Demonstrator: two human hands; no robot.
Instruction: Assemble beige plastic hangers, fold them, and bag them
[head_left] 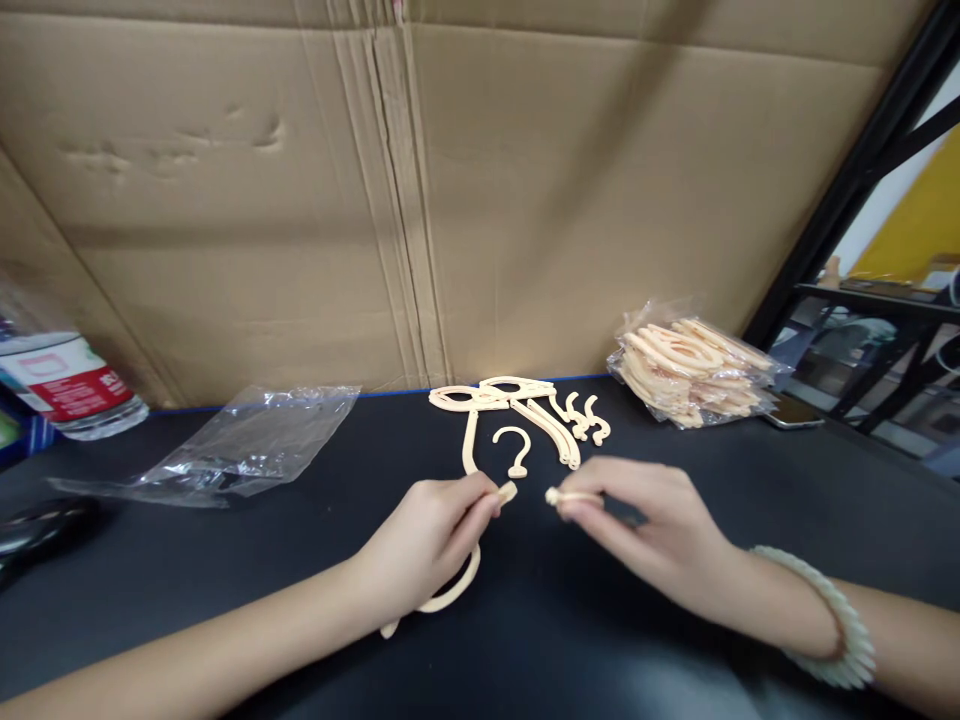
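Note:
My left hand (431,545) pinches a cream plastic hanger body (456,590) at its middle; the curved arm runs under my palm down to the black table. My right hand (637,530), with a pale bead bracelet (832,630) on the wrist, pinches a small cream hook piece (566,495) a short gap to the right of the hanger's tip. Just behind both hands a loose hook (514,450) lies on the table, and more hanger parts (517,405) are spread out beyond it.
A clear bag of cream hanger parts (694,370) sits at the back right. An empty clear bag (247,445) lies at the left, a water bottle (64,385) at the far left. A cardboard wall (450,200) stands behind the black table (225,580).

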